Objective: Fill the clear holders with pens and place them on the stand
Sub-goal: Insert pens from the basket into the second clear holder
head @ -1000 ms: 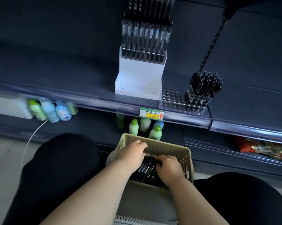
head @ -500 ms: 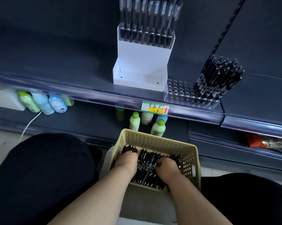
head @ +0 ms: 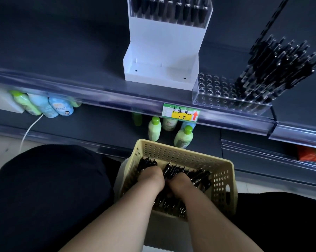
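In the head view, the left hand [head: 150,176] and the right hand [head: 179,180] are side by side inside the beige basket [head: 181,148], among loose black pens [head: 199,177]. Their fingers are hidden in the pens, so I cannot tell whether they grip any. Beyond the basket, to its right, the clear holder [head: 217,93] stands partly filled. Straight beyond the basket is the white stand [head: 162,51].

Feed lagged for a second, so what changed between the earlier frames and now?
Left hand dropped from the basket rim into the pens, beside the right hand, both now deeper and closer together. Fingers are buried, so no grip shows. Partly filled clear holder and stand stayed put.
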